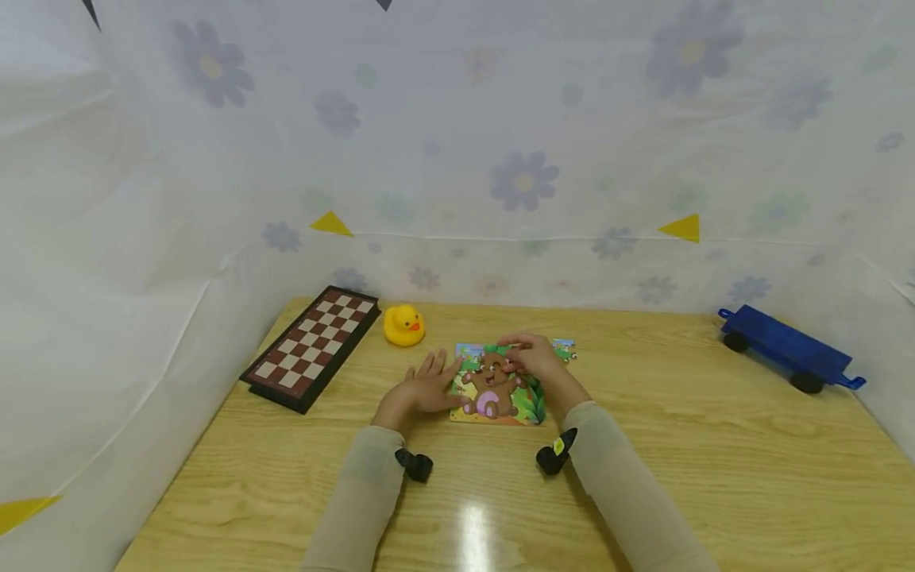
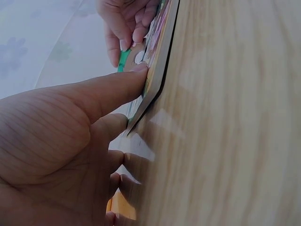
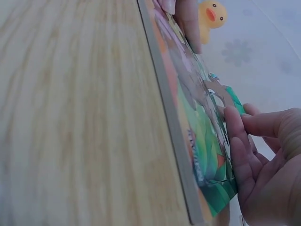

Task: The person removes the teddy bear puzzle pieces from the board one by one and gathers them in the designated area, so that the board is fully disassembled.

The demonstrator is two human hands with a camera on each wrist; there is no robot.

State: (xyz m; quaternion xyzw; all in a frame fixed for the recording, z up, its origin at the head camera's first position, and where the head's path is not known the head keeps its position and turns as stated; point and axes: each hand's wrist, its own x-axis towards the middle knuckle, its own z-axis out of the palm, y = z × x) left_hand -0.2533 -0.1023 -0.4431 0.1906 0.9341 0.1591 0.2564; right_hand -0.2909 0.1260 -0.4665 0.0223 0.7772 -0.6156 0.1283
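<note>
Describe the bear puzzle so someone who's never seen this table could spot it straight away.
Look at the wooden table, then between the left hand and the right hand near its middle. The puzzle lies there, nearer the camera than the yellow duck. Unlike the duck, checkered board and blue cart, it's a flat picture of a brown bear.

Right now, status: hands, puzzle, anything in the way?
Left hand touching puzzle; right hand pinching a piece. Puzzle flat on table. Duck nearby, not blocking.

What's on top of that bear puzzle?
The left hand touches the puzzle at left; the right hand pinches a tilted piece over its far part. What lies directly under these is hidden.
</note>
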